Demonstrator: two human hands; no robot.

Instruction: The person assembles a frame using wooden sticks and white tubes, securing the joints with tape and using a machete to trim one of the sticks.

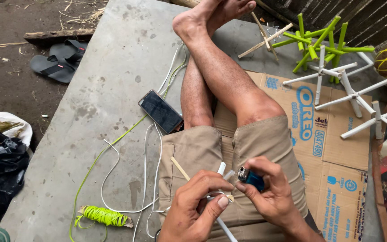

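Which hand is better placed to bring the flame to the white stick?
The right hand, probably: it already holds the blue lighter, close to the white stick. The left hand is busy gripping that stick.

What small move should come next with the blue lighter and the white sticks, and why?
Probably bring the blue lighter a touch closer to the wrapped joint. The right hand holds it beside the thin white sticks pinched in the left hand, where white cord loops round them. No flame shows, and the lighter sits slightly apart.
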